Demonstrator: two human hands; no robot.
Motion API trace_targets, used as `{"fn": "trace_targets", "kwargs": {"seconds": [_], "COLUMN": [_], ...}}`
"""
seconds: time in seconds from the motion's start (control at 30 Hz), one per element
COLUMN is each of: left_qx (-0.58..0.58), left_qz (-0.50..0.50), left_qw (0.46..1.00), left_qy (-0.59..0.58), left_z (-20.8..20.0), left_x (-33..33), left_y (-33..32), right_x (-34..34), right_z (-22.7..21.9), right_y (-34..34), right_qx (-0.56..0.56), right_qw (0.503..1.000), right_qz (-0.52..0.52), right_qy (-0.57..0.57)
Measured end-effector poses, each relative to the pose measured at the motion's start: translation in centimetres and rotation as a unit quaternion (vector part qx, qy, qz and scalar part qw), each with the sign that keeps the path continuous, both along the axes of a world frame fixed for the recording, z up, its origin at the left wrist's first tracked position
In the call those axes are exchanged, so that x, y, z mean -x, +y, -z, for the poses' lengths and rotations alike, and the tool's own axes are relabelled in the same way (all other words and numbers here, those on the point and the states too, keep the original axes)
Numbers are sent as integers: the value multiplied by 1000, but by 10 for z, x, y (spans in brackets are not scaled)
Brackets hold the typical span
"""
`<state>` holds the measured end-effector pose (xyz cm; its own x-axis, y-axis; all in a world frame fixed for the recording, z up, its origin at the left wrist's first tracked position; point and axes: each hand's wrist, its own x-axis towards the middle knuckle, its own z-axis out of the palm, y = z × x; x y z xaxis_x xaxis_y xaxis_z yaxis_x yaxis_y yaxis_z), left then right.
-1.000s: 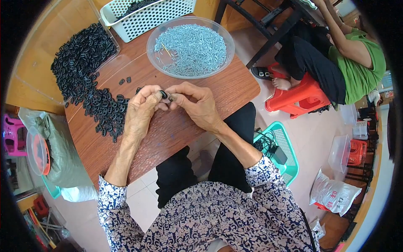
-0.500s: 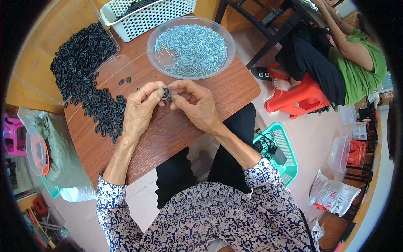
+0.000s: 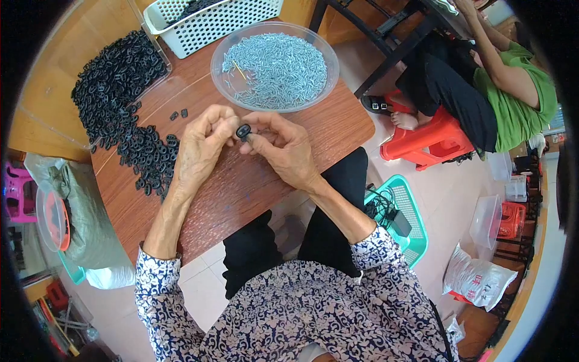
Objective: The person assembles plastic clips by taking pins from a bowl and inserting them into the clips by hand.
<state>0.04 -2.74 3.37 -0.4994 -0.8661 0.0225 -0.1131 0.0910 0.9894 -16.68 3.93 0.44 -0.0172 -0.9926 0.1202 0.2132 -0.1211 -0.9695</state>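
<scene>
Between thumb and fingertips, my right hand [image 3: 282, 148] pinches a small black oval plastic piece [image 3: 243, 131], its ringed face turned up. Close by on the left, my left hand [image 3: 207, 142] has its thumb and fingers pressed together; whatever lies between them is too small or hidden to tell. Both hands are above the brown wooden table [image 3: 211, 223]. Left of them spreads a heap of similar black oval pieces [image 3: 120, 90], with a few loose ones near my left wrist. Beyond my hands stands a round clear bowl [image 3: 333, 66] of small silvery-blue pins [image 3: 283, 69].
A white perforated basket [image 3: 220, 30] stands behind the bowl. Below the table's right side, a green basket [image 3: 416, 235] holds a black adapter and cables. A person in a green shirt [image 3: 512, 96] sits on a red stool [image 3: 428, 142] at the right. A sack [image 3: 90, 211] stands left.
My left hand has drawn slightly away from the black piece, its fingers curling closer together. The piece stays in my right hand and now shows its oval face.
</scene>
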Motion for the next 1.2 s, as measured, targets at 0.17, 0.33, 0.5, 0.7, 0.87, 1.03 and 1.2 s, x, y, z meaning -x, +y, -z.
{"fn": "trace_targets", "kwargs": {"seconds": [0.17,0.33,0.5,0.7,0.87,1.03,1.2], "left_qx": [75,104,112,90,30,-59,4], "left_qz": [14,30,39,25,5,-9,-10], "left_qw": [996,993,991,993,999,998,1000], "left_qy": [-37,-54,-64,-70,-34,-18,-30], "left_z": [6,11,17,13,19,26,27], "left_x": [-2,-1,-4,-2,-5,-8,-5], "left_y": [16,13,10,13,15,11,13], "right_x": [-2,-2,-1,-1,-2,-5,-1], "right_z": [1,1,3,2,1,-1,-5], "right_y": [0,0,0,1,1,-2,-5], "right_qx": [11,16,19,16,10,63,135], "right_qw": [999,999,1000,1000,999,991,949], "right_qz": [5,-9,-16,-11,-11,3,31], "right_qy": [-32,-46,-19,-21,39,120,284]}}
